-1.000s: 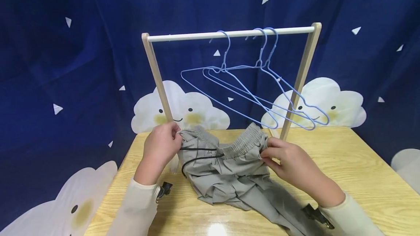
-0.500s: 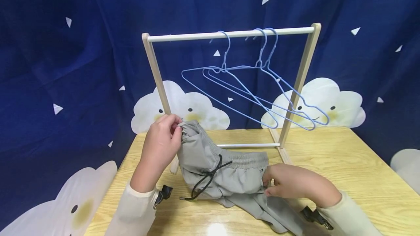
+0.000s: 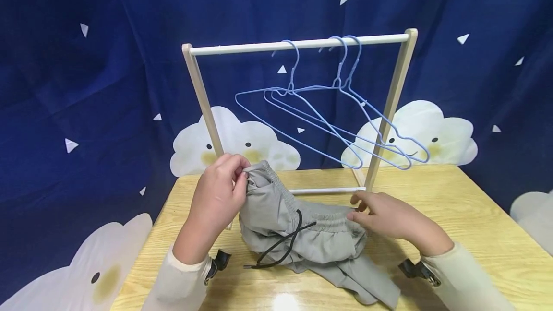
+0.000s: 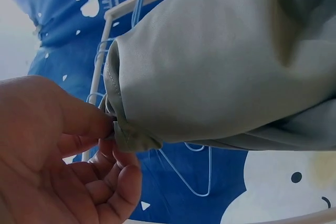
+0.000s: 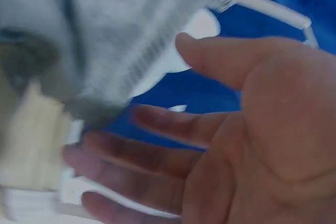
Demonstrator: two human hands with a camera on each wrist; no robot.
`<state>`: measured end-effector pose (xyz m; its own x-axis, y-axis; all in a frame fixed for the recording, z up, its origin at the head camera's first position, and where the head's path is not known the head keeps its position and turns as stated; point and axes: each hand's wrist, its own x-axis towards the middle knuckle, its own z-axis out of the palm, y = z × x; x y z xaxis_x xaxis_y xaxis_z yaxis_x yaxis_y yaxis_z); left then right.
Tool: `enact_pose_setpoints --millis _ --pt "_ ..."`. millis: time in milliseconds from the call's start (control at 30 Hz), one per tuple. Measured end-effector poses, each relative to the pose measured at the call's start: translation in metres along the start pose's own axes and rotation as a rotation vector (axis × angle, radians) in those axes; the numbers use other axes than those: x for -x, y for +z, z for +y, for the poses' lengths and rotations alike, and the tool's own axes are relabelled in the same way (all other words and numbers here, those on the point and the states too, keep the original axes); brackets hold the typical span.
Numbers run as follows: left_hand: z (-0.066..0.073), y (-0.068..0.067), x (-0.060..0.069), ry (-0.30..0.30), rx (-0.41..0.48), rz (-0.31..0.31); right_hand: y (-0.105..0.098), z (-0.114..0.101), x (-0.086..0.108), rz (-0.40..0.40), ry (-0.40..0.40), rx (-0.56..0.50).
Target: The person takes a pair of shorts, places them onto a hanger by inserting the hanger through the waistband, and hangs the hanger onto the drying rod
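Grey cloth shorts or trousers [image 3: 298,234] with an elastic waistband and a black drawstring [image 3: 285,244] hang partly over the table in the head view. My left hand [image 3: 218,196] pinches the left end of the waistband and holds it raised; the left wrist view shows thumb and fingers of that hand [image 4: 68,150] on the gathered grey cloth [image 4: 210,66]. Beside the right end of the waistband is my right hand [image 3: 390,215]. In the right wrist view this hand [image 5: 220,135] has its fingers spread, with a gap between thumb and fingers, near the blurred cloth [image 5: 131,30].
Behind the garment stands a rack with a white top bar [image 3: 242,48] and wooden legs [image 3: 395,95]. Several blue wire hangers [image 3: 298,133] hang from the bar. The wooden table [image 3: 453,224] lies below, and a dark blue curtain [image 3: 108,85] with clouds is behind.
The right hand let go of the waistband, dropped, then rose slightly. The waistband's right end sank. My left hand still holds its end, and the garment shifted a little rightward.
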<state>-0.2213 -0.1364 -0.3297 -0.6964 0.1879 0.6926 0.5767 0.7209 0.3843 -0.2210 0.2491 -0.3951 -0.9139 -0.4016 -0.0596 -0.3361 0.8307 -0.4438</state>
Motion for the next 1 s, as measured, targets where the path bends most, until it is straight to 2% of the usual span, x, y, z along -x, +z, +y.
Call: enact_pose_setpoints --millis 167,233,333,433,567,733,867,1000 --pt "0.002 0.002 0.001 -0.001 -0.006 -0.008 0.016 0.027 -0.017 -0.083 -0.065 -0.194" --pt "0.003 0.003 0.001 0.001 -0.012 -0.015 0.021 0.035 -0.022 -0.078 -0.11 -0.229" --pt "0.002 0.002 0.001 0.005 -0.028 -0.018 0.023 0.038 -0.028 -0.016 -0.149 -0.248" --pt "-0.001 -0.002 0.001 -0.009 -0.053 -0.013 0.015 0.033 -0.028 0.057 -0.137 -0.29" --pt "-0.008 -0.01 -0.001 -0.05 -0.073 -0.012 -0.001 0.02 -0.019 0.138 -0.128 -0.356" --pt "-0.019 -0.023 -0.004 -0.105 -0.081 -0.047 -0.027 0.009 0.001 0.199 -0.147 -0.397" --pt "-0.028 -0.036 -0.007 -0.171 -0.127 -0.108 -0.046 0.003 0.02 0.261 -0.194 -0.369" --pt "-0.038 -0.041 -0.008 -0.25 -0.158 -0.262 -0.057 -0.003 0.034 0.319 -0.223 -0.326"
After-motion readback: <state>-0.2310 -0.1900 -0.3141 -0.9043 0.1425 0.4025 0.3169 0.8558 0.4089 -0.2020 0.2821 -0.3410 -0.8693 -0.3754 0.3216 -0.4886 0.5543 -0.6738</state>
